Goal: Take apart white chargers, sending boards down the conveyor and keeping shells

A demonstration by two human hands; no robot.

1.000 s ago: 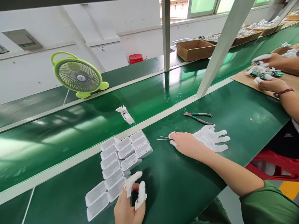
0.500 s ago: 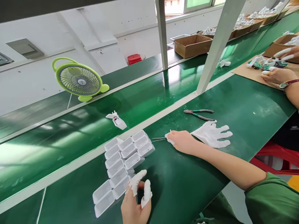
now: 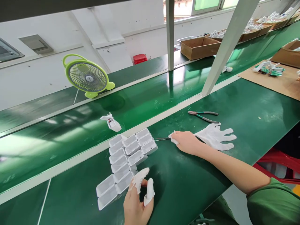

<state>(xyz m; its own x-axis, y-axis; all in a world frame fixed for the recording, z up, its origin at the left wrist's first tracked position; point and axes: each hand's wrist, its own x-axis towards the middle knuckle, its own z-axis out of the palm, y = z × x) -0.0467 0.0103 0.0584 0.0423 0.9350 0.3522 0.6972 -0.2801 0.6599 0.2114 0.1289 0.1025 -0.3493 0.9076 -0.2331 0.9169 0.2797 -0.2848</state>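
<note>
Right hand (image 3: 186, 142) lies over the middle of the green bench (image 3: 236, 106), closed on metal tweezers (image 3: 167, 138); the two slim tips point left, slightly parted, just beside the block of white plastic housings (image 3: 131, 157). Nothing visible between the tips. Left hand (image 3: 138, 203) sits on the near side of that block, thumb and forefinger curved and held apart, nothing seen between them; both digits carry white coverings. Contact between left forefinger and nearest housing: cannot tell. Housings are open-topped, packed side by side in uneven rows, running from the pale rail (image 3: 164, 115) along the bench's far edge toward the near edge. Diagonal cutters (image 3: 203, 116) lie between rail and right forearm, handles spread, jaws to the left. A white glove (image 3: 217, 137) lies flat just beside the right wrist, fingers toward the bench's right end. Beyond the rail, on the green conveyor belt (image 3: 150, 103), one white plug housing (image 3: 113, 124) lies with its cover raised. Lime-green fan (image 3: 89, 78) stands at the belt's far edge. Toward the bench's far right corner, a cardboard sheet (image 3: 281, 81) bears green circuit boards (image 3: 269, 69) with white parts.
</note>
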